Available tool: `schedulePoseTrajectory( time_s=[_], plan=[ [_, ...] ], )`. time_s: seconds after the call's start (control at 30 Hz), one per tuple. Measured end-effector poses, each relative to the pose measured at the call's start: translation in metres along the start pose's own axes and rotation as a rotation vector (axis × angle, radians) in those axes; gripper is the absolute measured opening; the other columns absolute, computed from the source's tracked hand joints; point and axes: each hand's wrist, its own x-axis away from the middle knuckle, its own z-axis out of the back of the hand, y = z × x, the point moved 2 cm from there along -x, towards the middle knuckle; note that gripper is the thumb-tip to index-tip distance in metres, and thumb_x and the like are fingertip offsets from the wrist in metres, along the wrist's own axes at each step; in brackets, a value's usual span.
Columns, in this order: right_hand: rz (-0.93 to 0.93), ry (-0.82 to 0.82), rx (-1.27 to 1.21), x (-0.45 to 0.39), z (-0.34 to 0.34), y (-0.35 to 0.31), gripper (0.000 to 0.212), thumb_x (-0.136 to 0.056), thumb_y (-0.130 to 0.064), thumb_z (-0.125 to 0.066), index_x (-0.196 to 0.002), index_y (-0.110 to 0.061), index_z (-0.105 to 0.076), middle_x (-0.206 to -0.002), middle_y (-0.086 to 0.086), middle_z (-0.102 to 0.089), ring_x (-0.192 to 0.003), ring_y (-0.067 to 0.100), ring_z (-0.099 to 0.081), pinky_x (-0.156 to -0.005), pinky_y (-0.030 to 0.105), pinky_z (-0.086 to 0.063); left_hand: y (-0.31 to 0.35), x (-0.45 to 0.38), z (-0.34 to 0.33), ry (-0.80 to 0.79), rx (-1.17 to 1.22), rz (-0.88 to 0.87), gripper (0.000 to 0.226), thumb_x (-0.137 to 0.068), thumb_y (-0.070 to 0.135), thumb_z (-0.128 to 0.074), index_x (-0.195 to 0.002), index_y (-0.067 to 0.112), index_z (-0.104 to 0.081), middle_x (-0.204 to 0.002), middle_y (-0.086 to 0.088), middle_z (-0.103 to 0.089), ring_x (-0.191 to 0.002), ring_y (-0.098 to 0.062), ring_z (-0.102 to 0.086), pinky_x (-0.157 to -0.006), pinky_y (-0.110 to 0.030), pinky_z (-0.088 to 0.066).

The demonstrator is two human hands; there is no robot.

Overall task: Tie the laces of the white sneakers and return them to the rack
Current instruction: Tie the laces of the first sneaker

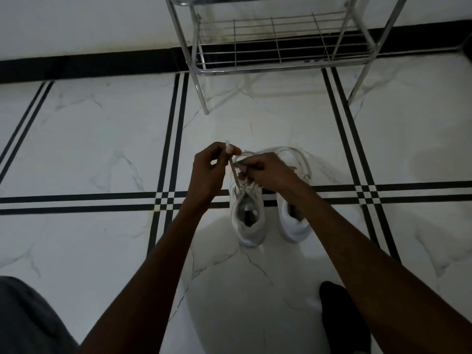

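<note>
Two white sneakers stand side by side on the floor, heels toward me. The left sneaker (pixel 247 221) has its laces pulled up. My left hand (pixel 208 172) pinches one white lace end (pixel 233 172) near its tip, above the shoe's tongue. My right hand (pixel 265 171) grips the other lace strand over the same shoe, and a lace loop arcs out beyond it. My right forearm partly covers the right sneaker (pixel 295 224). The metal wire shoe rack (pixel 275 65) stands beyond the shoes against the wall.
White marble floor tiles with black double stripes (pixel 168 159) surround the shoes. The rack's chrome legs (pixel 201 95) stand just beyond the sneakers. My grey-clad knee (pixel 28 318) is at bottom left, and a black-socked foot (pixel 339 315) at bottom right.
</note>
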Motion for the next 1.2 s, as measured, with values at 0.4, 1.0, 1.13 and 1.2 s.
schedulePoseTrajectory(
  time_s=[0.4,1.0,1.13,1.2],
  plan=[
    [0.165,-0.047,0.458,-0.003,0.026,-0.014,0.018,-0.083,-0.032,-0.076,-0.083,-0.014,-0.079,-0.079,0.004,-0.077,-0.072,0.016,-0.072,-0.070,0.032,-0.056,-0.019,0.013,-0.007,-0.274,0.096,0.231,0.045,-0.108,0.037,-0.041,-0.101,0.007,-0.075,-0.095,-0.004,-0.078,-0.093,-0.012,-0.074,-0.080,-0.016,-0.054],
    [0.075,0.186,-0.342,0.000,0.008,0.004,0.025,-0.079,-0.012,-0.081,-0.096,0.005,-0.074,-0.093,0.021,-0.076,-0.085,0.029,-0.076,-0.078,0.038,-0.062,-0.011,0.008,-0.010,0.043,0.353,0.470,0.038,-0.100,0.043,-0.055,-0.129,0.020,-0.066,-0.108,0.024,-0.060,-0.124,-0.013,-0.043,-0.098,-0.037,-0.035],
    [0.015,0.159,-0.460,0.001,0.009,0.004,0.031,-0.082,-0.010,-0.078,-0.096,0.015,-0.067,-0.097,0.026,-0.075,-0.087,0.031,-0.076,-0.084,0.042,-0.060,-0.007,0.003,-0.004,0.163,0.486,0.410,0.024,-0.101,0.037,-0.057,-0.115,0.025,-0.071,-0.116,0.021,-0.063,-0.130,-0.015,-0.046,-0.103,-0.043,-0.034],
    [-0.006,0.155,-0.471,0.004,0.010,0.004,0.029,-0.083,-0.010,-0.077,-0.094,0.014,-0.065,-0.099,0.025,-0.075,-0.088,0.032,-0.076,-0.083,0.042,-0.060,-0.006,0.002,-0.001,0.193,0.440,0.357,0.025,-0.102,0.035,-0.056,-0.116,0.021,-0.071,-0.112,0.022,-0.067,-0.123,-0.006,-0.050,-0.104,-0.040,-0.037]
  ],
)
